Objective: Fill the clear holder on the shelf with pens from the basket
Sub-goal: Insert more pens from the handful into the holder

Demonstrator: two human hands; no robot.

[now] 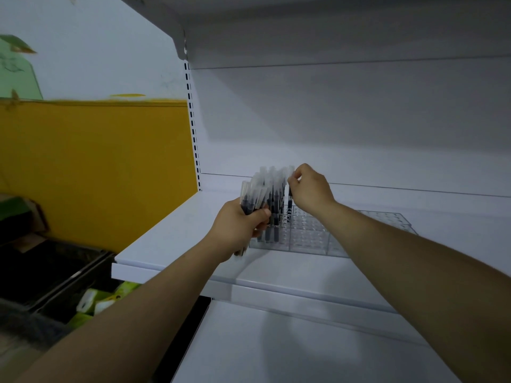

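No writing could be read on the pens. The left hand [240, 227] gripped a bundle of pens [253, 196]; its fingers [262, 214] were wrapped around them. The right hand [311, 189] pinched one pen [289, 201] standing in the clear holder [309, 236] on the white shelf [177, 233]. The holder's far end was hidden by the arm.

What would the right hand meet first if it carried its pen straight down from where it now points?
Probably the clear holder: the right hand holds one pen upright just above its holes.

Left hand [240, 226] hides pen bundle [253, 199] bottoms; holder [309, 239] slots blurry.
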